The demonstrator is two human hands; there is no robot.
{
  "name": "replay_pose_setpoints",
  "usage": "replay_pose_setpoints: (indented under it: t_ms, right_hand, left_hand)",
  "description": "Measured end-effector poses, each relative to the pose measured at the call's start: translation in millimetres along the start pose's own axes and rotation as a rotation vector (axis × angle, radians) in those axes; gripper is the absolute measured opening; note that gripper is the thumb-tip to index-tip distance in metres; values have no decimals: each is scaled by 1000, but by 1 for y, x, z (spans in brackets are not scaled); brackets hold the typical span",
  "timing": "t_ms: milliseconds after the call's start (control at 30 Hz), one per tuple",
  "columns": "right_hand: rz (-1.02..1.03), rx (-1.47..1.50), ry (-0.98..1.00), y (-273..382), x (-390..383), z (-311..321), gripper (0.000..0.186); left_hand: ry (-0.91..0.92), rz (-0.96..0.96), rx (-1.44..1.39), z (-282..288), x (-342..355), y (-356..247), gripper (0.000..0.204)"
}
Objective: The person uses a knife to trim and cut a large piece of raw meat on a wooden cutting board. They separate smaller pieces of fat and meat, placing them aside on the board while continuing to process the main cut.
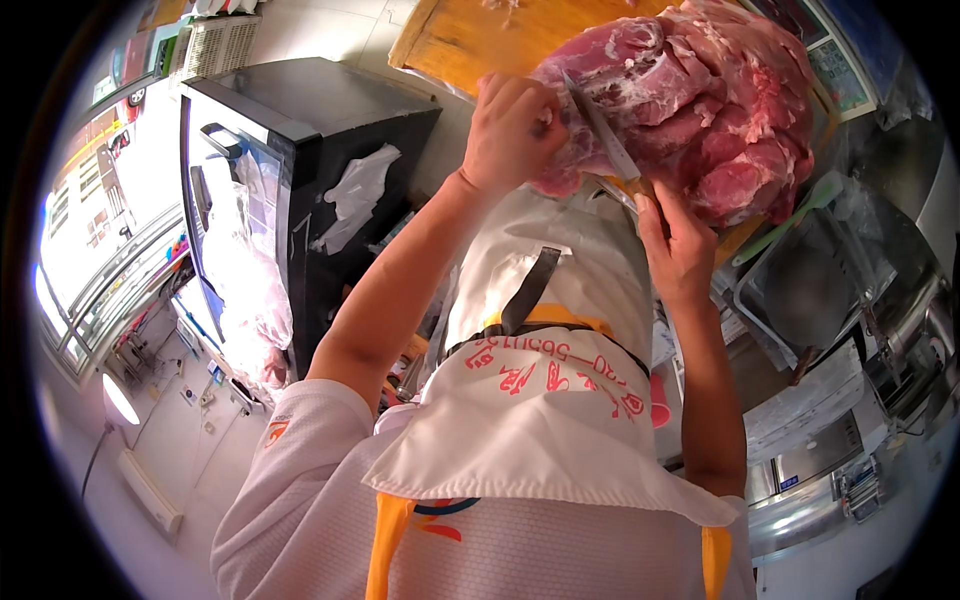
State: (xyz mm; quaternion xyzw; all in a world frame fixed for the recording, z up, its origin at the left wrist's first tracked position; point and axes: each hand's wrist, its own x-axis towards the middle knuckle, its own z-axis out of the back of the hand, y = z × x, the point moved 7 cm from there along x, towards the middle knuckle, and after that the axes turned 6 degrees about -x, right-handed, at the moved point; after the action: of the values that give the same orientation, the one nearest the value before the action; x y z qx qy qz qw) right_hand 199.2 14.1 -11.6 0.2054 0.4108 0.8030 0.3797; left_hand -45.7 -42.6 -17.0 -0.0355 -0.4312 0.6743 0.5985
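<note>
A large slab of raw red meat (735,95) with pale fat lies on a yellow-brown cutting board (465,40) at the top. My left hand (515,130) is closed with curled fingers on the left edge of the meat. My right hand (680,245) grips a knife (606,132) by its light-coloured handle. The blade points up and to the left across the meat, its tip near my left hand. A thin metal piece (617,192) shows beside the knife handle; its kind is unclear. My left fingertips are partly hidden.
To the left stands a black cabinet (365,110) with a white plastic bag (358,195) on its side. On the right are a metal tray (800,290) and a long green utensil (785,222). My white apron (555,255) reaches up close to the board.
</note>
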Motion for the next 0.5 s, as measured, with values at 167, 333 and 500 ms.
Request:
replay_pose_setpoints:
  t_ms: [167,333,500]
  right_hand:
    - [37,-144,97,-1,-18,4,26]
    - [-24,-116,92,6,-32,18,27]
    - [11,-155,90,10,-4,5,30]
  left_hand:
    - [-16,-15,1,3,-6,1,23]
    - [-35,21,-36,3,-19,3,30]
    - [-35,31,-10,6,-21,2,30]
